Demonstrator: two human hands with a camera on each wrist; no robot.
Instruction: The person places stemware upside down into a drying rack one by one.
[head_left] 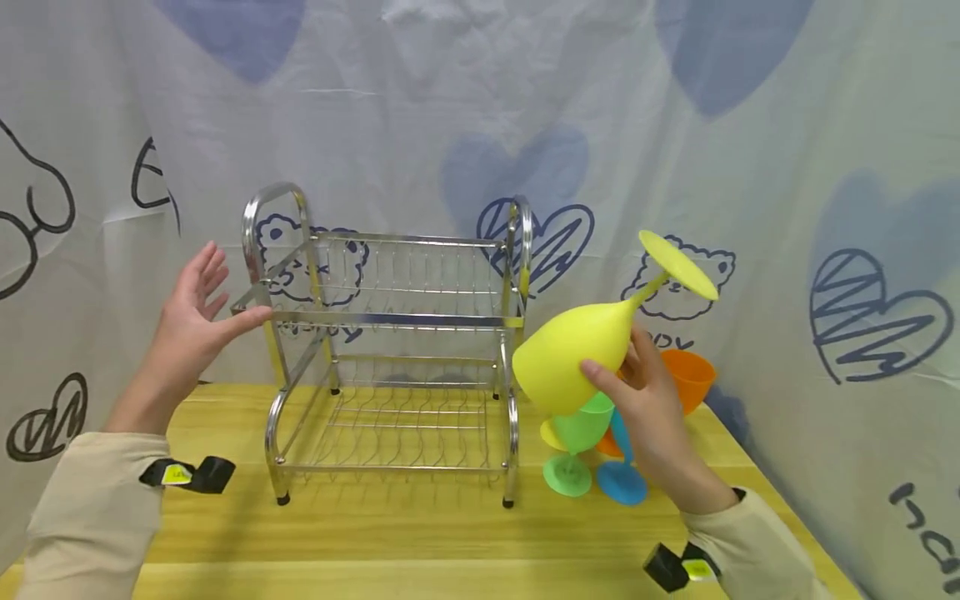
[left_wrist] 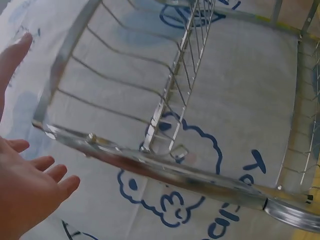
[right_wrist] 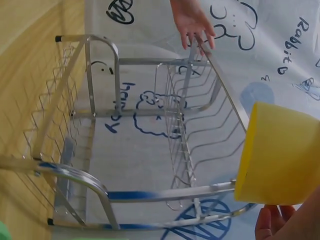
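A yellow plastic goblet point(head_left: 573, 354) is gripped round its bowl by my right hand point(head_left: 652, 408). It lies tilted, with its mouth toward the lower left and its foot up to the right. A two-tier metal dish rack point(head_left: 397, 319) stands to its left; in the right wrist view the goblet point(right_wrist: 280, 155) appears by the upper tier's right end. My left hand point(head_left: 191, 312) is beside the rack's upper left corner with fingers spread and holds nothing. Whether its thumb touches the rack frame, I cannot tell.
Behind and below my right hand stand more goblets on the yellow wooden table point(head_left: 360, 533): a green one point(head_left: 567, 475), a blue one point(head_left: 622, 483) and an orange one point(head_left: 686, 375), partly hidden. A white curtain point(head_left: 420, 108) with hearts and bears hangs behind and at both sides.
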